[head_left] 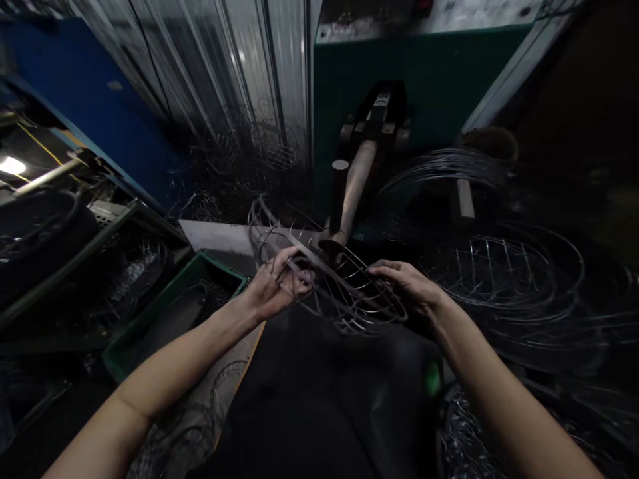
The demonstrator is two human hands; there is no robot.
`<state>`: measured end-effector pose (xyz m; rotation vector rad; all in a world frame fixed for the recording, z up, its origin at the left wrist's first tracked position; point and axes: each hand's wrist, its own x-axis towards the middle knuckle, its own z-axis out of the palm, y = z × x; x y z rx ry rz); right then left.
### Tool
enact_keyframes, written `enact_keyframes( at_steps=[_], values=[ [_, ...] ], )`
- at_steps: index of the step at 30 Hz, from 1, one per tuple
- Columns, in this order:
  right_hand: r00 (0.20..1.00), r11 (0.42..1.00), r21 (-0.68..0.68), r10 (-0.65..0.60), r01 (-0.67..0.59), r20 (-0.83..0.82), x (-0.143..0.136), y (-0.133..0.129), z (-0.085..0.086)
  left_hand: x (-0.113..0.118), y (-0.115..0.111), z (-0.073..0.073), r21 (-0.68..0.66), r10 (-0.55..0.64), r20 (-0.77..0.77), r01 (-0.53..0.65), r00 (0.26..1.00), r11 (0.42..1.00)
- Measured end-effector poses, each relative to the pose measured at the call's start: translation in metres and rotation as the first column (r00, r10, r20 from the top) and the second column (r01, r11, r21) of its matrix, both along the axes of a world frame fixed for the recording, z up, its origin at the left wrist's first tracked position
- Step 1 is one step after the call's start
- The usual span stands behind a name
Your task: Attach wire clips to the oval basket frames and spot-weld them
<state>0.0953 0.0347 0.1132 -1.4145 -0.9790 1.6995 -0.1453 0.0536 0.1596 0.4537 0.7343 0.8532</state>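
A round wire guard (344, 313), made of curved metal wires and rings, hangs tilted in front of me, blurred by motion. On its left side, my left hand (279, 283) is closed around the wires. My right hand (407, 286) pinches its right edge, thumb and fingers pressed together. Just beyond the guard, the metal arm (360, 176) of a green machine (424, 86) reaches down toward me, its lower end close behind the wires. Whether the guard touches that end, I cannot tell. A dark upright rod with a pale round top (340, 166) stands beside the arm.
More wire guards (504, 266) and a wire coil (444, 163) are stacked at right. A green crate (124, 346) sits at lower left, near a rack (100, 239). Tangled wire pieces (269, 143) lie by the corrugated wall. A bin of small metal pieces (469, 432) is at lower right.
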Motion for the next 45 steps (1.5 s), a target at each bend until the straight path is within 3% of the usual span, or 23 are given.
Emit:
enact_keyframes(
  at_steps=[4, 8, 11, 14, 22, 31, 37, 45],
  values=[
    [0.996, 0.997, 0.030, -0.068, 0.070, -0.065, 0.003, -0.008, -0.023, -0.009, -0.007, -0.037, 0.011, 0.007, 0.030, -0.007, 1.000, 1.000],
    [0.974, 0.968, 0.160, -0.208, 0.193, 0.084, -0.004, -0.005, -0.058, -0.014, -0.019, -0.058, 0.078, 0.015, 0.092, -0.022, 0.996, 0.997],
    [0.942, 0.929, 0.283, -0.292, 0.238, 0.167, -0.016, 0.003, -0.071, -0.012, -0.025, -0.059, 0.114, 0.011, 0.111, -0.023, 0.994, 0.993],
    [0.951, 0.916, 0.319, -0.289, 0.242, 0.108, -0.027, 0.009, -0.070, -0.010, -0.027, -0.061, 0.127, -0.003, 0.123, -0.012, 0.992, 0.992],
    [0.963, 0.921, 0.289, -0.268, 0.261, -0.014, -0.024, 0.014, -0.059, -0.006, -0.023, -0.069, 0.159, -0.012, 0.131, -0.009, 0.991, 0.987],
    [0.962, 0.921, 0.278, -0.259, 0.274, -0.089, -0.024, 0.014, -0.073, -0.003, -0.021, -0.071, 0.136, -0.021, 0.168, -0.002, 0.986, 0.991],
    [0.946, 0.854, 0.408, -0.287, 0.324, -0.151, -0.029, 0.018, -0.078, -0.001, -0.021, -0.071, 0.097, 0.006, 0.162, -0.022, 0.987, 0.995],
    [0.888, 0.768, 0.448, -0.370, 0.457, -0.273, -0.027, 0.027, -0.097, 0.004, -0.017, -0.082, 0.167, -0.021, 0.208, -0.015, 0.978, 0.986]
  ],
)
